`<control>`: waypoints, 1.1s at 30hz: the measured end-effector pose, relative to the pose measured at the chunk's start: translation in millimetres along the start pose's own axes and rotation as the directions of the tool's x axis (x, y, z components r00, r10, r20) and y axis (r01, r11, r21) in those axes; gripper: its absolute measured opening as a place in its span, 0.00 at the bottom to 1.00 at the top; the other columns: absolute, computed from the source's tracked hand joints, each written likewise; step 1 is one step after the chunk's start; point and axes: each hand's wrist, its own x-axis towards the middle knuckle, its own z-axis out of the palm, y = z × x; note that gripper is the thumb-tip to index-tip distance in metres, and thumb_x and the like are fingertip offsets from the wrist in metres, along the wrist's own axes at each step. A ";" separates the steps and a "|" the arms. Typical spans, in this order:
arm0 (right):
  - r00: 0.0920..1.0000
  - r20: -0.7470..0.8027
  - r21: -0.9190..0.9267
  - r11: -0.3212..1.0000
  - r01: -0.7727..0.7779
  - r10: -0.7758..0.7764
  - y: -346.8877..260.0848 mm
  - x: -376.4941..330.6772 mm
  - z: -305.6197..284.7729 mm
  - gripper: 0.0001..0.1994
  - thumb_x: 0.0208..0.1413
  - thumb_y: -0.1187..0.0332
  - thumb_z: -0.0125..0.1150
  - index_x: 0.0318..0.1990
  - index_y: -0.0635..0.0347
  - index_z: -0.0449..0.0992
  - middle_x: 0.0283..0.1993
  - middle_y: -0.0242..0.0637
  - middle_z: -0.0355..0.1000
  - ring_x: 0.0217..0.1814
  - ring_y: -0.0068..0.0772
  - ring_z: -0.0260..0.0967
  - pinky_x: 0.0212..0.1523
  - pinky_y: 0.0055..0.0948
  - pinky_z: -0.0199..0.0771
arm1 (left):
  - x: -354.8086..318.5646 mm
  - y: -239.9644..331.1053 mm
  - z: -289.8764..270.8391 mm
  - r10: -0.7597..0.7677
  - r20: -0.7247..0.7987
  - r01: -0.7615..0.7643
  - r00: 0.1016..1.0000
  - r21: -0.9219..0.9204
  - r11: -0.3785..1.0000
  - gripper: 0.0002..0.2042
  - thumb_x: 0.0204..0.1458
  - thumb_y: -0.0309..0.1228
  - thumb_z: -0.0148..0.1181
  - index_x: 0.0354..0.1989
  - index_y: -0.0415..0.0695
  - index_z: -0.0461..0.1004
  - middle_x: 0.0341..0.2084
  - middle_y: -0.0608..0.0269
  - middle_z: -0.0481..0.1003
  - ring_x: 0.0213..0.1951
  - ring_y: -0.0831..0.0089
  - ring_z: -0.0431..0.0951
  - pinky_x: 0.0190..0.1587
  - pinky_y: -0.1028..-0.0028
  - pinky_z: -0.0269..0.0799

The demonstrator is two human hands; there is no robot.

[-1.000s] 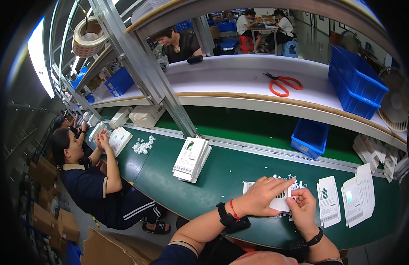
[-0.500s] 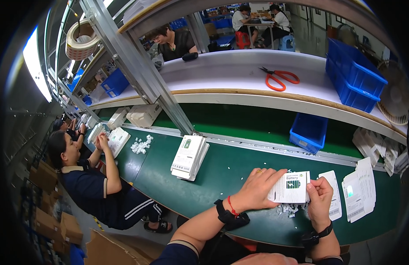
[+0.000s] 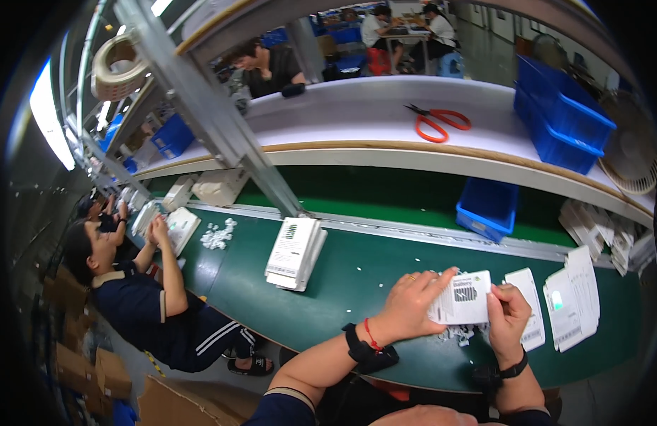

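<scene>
Both hands hold a small white flat pack [image 3: 464, 297] with a dark printed patch, lifted just above the green belt [image 3: 357, 284]. My left hand [image 3: 412, 305] grips its left edge with the fingers over the top. My right hand [image 3: 508, 317] pinches its right edge. Small white scraps [image 3: 459, 332] lie on the belt right under the pack. A white card [image 3: 528, 307] lies flat just right of my right hand.
A stack of white boxes [image 3: 294, 251] sits on the belt to the left. More white packs [image 3: 575, 297] lie at right. A blue bin [image 3: 488, 206] stands behind the belt. Red scissors [image 3: 439, 122] and blue bins [image 3: 560, 115] are on the upper shelf. A seated person [image 3: 140, 298] works at left.
Both hands went from pressing on the belt to lifting the white pack off it, and they now hold it up, turned face up between them.
</scene>
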 end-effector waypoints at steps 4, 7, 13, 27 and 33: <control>0.992 0.100 -0.088 0.992 0.087 -0.078 -5.6 7.6 1.9 0.06 0.51 0.82 0.57 0.37 0.70 0.73 0.33 0.38 0.69 0.32 0.24 0.65 0.35 0.19 0.64 | 1.9 -4.1 -4.9 0.036 0.008 -0.036 0.999 0.001 0.999 0.44 0.21 0.37 0.71 0.57 0.39 0.65 0.35 0.54 0.72 0.36 0.59 0.74 0.43 0.66 0.70; 0.982 0.179 0.094 0.995 0.046 -0.062 -11.5 8.9 6.8 0.18 0.51 0.79 0.58 0.51 0.69 0.70 0.40 0.40 0.69 0.42 0.25 0.66 0.45 0.22 0.66 | 5.9 -3.0 -1.2 -0.033 -0.036 0.030 0.999 -0.065 0.997 0.44 0.20 0.36 0.72 0.57 0.38 0.65 0.35 0.53 0.73 0.36 0.58 0.75 0.42 0.66 0.71; 0.984 0.172 0.028 0.999 0.031 -0.035 -3.9 -2.9 17.4 0.28 0.48 0.75 0.63 0.59 0.69 0.63 0.47 0.46 0.70 0.50 0.34 0.69 0.52 0.28 0.67 | 4.4 -2.1 5.0 -0.093 -0.110 0.089 0.990 -0.038 0.995 0.44 0.21 0.36 0.73 0.56 0.37 0.65 0.36 0.53 0.73 0.37 0.59 0.76 0.41 0.67 0.72; 0.976 0.216 -0.275 0.958 0.086 -0.026 -17.0 4.8 19.7 0.28 0.46 0.75 0.61 0.57 0.71 0.62 0.47 0.54 0.70 0.47 0.45 0.72 0.48 0.32 0.70 | -2.1 -0.4 9.4 -0.111 -0.117 0.109 0.987 -0.024 0.994 0.44 0.26 0.40 0.71 0.59 0.40 0.62 0.33 0.55 0.71 0.33 0.58 0.75 0.37 0.65 0.72; 0.982 0.176 -0.099 0.994 -0.047 0.064 -10.9 -0.4 13.4 0.28 0.46 0.77 0.58 0.57 0.72 0.61 0.48 0.47 0.70 0.48 0.33 0.69 0.50 0.29 0.68 | 1.0 5.9 10.6 -0.117 -0.074 0.114 0.990 -0.042 0.993 0.44 0.24 0.36 0.70 0.58 0.39 0.63 0.35 0.53 0.72 0.35 0.58 0.75 0.40 0.66 0.72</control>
